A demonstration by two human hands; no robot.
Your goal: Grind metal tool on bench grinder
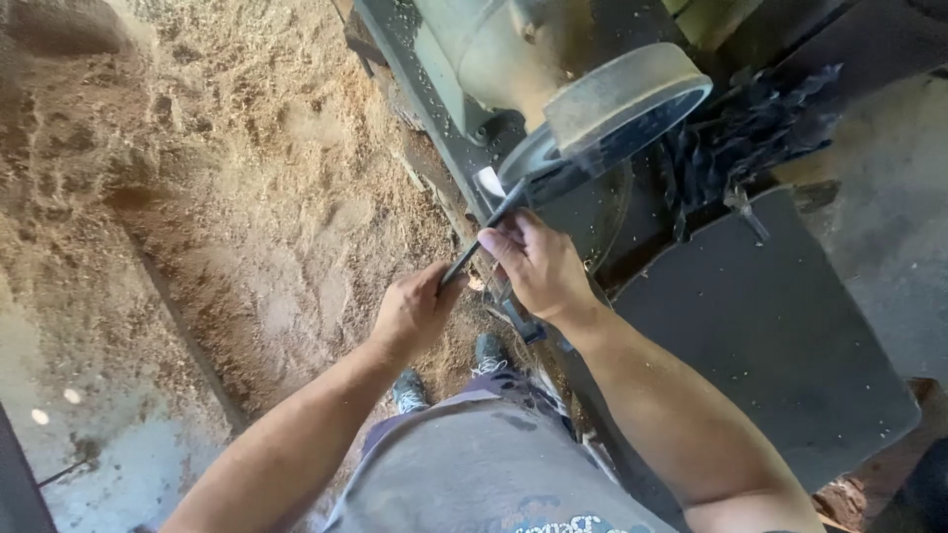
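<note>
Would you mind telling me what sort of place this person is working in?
Probably a woodworking shop or sawmill: sawdust covers the floor, and both hands hold a thin dark tool against a heavy machine with a guarded round wheel.

Lower end of thin dark tool (491, 229) hidden inside left hand (413, 311); upper end lost behind guard of grey machine (553, 79). Right hand (538, 266) covers tool's middle; its fingertips out of sight. Machine top cut off by upper edge. Both elbows cut by bottom edge. Shoes (449, 373) partly hidden behind shirt.
</note>
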